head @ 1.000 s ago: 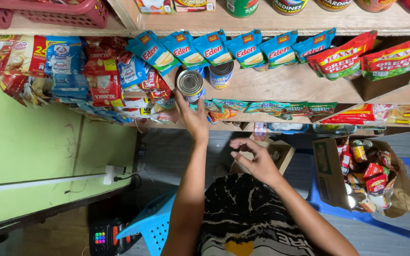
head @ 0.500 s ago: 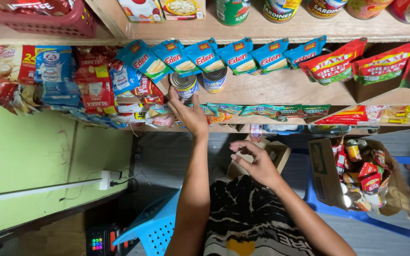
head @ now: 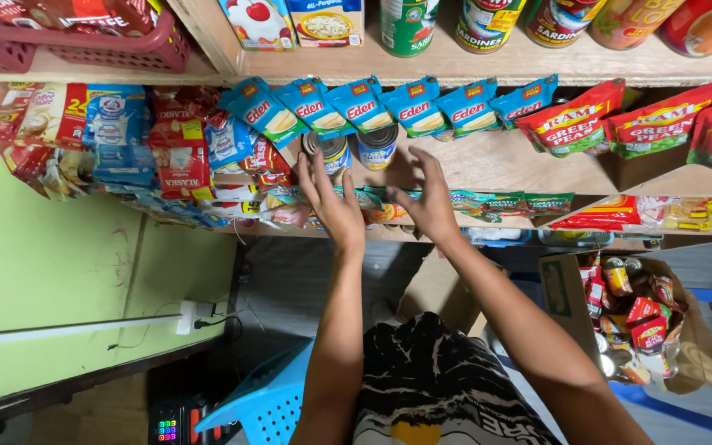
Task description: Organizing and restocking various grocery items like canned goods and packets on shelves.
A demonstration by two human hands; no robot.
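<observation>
Cans: two small round tins [head: 356,150] lie on their sides on the wooden shelf [head: 529,161], just beside each other, ends facing out, below a row of blue sachets [head: 372,107].
Left can: yellow and blue label [head: 329,153], with the left hand's fingertips at or on its end.
Right can: blue label [head: 377,146], just left of the right hand and apart from it.
Left hand: [head: 333,202] fingers stretched up and spread, palm toward the shelf; it grips nothing, and whether the fingertips press the tin I cannot tell.
Right hand: [head: 432,196] wide open, fingers splayed, empty, hovering in front of the bare shelf board.
Step in hand: as I judge it, tins are being set or nudged into line on the shelf, the left hand at the left tin.
Next move calls for: a light, straight touch, since tins lying on their sides would roll easily, and care not to snag the sachets hanging above.
Near surroundings: red and green pea packets [head: 620,124] to the right; red and blue pouches [head: 179,152] to the left.
Farther out: upright tins [head: 488,25] on the top shelf; a cardboard box of small tins and packets [head: 632,317] low at right; a blue plastic stool [head: 269,400] beside the person's patterned lap.
</observation>
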